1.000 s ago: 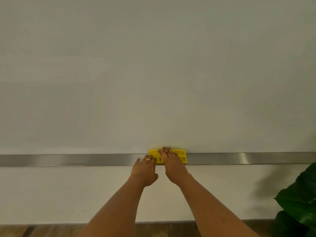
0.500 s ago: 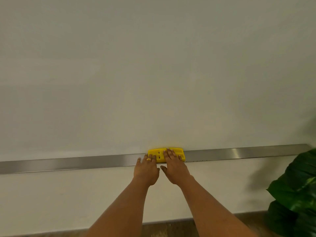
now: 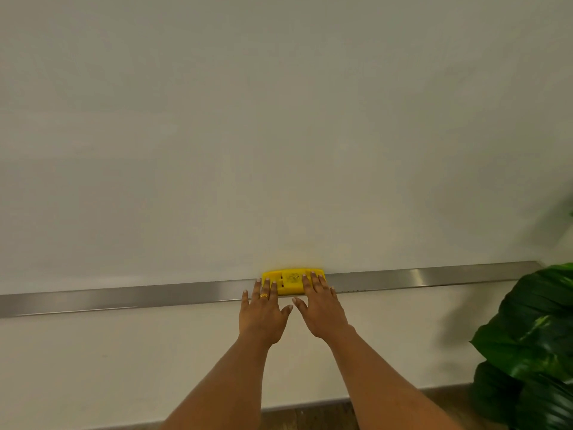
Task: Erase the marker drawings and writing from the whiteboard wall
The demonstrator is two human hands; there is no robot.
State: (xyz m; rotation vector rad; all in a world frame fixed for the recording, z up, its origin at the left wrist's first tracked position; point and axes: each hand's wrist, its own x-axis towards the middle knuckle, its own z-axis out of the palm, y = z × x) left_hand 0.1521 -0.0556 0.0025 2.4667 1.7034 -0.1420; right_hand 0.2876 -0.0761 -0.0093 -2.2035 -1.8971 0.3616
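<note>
Presently, the whiteboard wall [image 3: 279,119] is filling most of the head view, and its visible surface is showing plain and pale. Along its lower edge, a brushed metal rail [image 3: 124,297] is running from the far left across to the right, rising slightly that way.

Left of centre, the person's left hand [image 3: 263,316] is lying flat with its fingers spread and extended (a gold ring [image 3: 264,295] is showing on one finger); its fingertips are resting on the left end of the yellow eraser [image 3: 290,282], without closing around it. The eraser itself is sitting on the rail, against the base of the board, lengthwise along it.

Beside it, the right hand [image 3: 322,311] is likewise lying open and flat, fingers extended over the right end of the eraser, not clasping it. Both thumbs are pointing inward, near each other but apart.

Below the rail, the plain wall [image 3: 93,367] is continuing down to a strip of wooden floor [image 3: 310,417]. At the far right, a dark green leafy plant [image 3: 533,346] is standing well apart from the hands.
</note>
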